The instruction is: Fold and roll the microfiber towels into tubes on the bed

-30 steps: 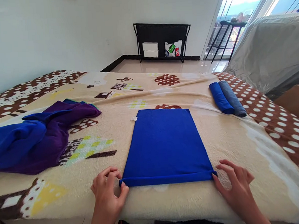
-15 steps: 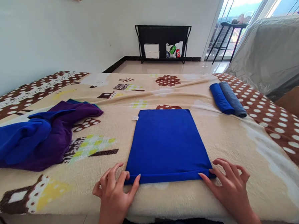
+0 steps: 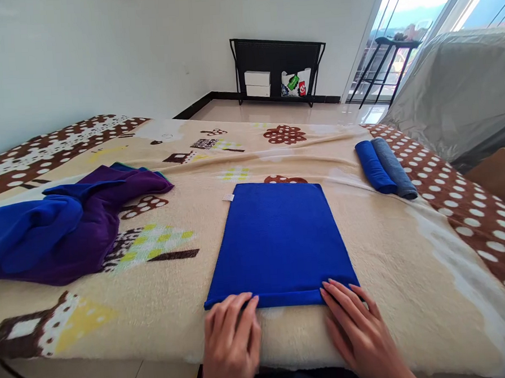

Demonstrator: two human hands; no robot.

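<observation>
A blue cloth (image 3: 280,238) lies flat in front of me, its near edge folded over into a narrow strip. My left hand (image 3: 232,336) rests on the left part of that strip, fingers extended over it. On the right part lies my right hand (image 3: 357,327), its fingers laid across the fold near the corner. Neither hand grips the cloth; both press on it from above. A small white tag (image 3: 228,197) sticks out at the cloth's far left corner.
Two rolled cloths, one blue (image 3: 375,167) and one grey-blue (image 3: 394,167), lie side by side at the right. Crumpled purple cloth (image 3: 98,231) and blue cloth (image 3: 34,228) lie at the left. All rest on a patterned blanket (image 3: 408,243). Behind stands a black rack (image 3: 277,52).
Both hands have moved from pinching the folded corners to lying with fingers over the near fold. The left hand shifted right, the right hand slightly left.
</observation>
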